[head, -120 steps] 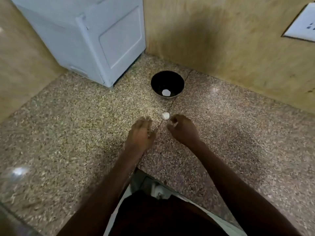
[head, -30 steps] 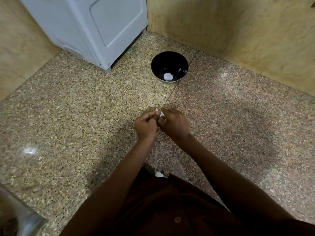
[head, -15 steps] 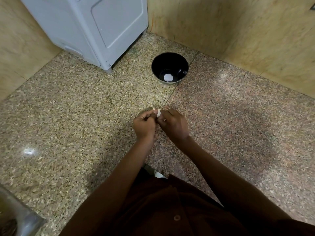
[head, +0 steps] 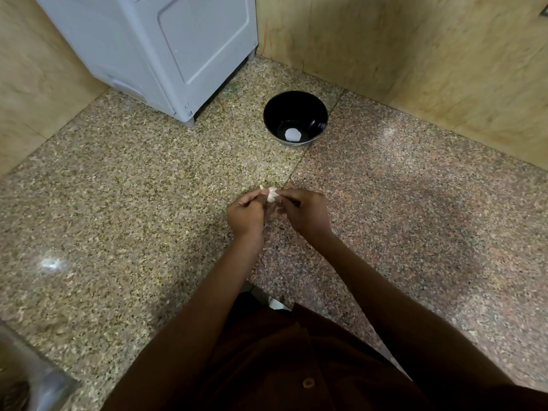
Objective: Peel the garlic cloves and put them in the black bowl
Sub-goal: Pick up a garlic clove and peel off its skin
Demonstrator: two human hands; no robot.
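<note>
A: Biggest first. White appliance (head: 166, 51) upper left, speckled stone counter (head: 118, 203) filling the frame, tan walls behind.

B: Black bowl (head: 295, 117) upper centre, on the counter seam. One pale peeled clove (head: 292, 134) lies in its bottom.

A: Hands?

B: Centre frame, well below the bowl. Left hand (head: 246, 213) and right hand (head: 307, 213) both curled, fingertips pinching one garlic clove (head: 271, 194) between them, held just above the counter.

A: Step?

B: Peeling, I'd say. Clove looks whitish, lumpy, a papery flap (head: 262, 187) sticking out at its upper left. Too small to tell how much skin remains.

A: Next?

B: Probably strip the rest of the skin, then carry it up-frame and drop it in the bowl.
</note>
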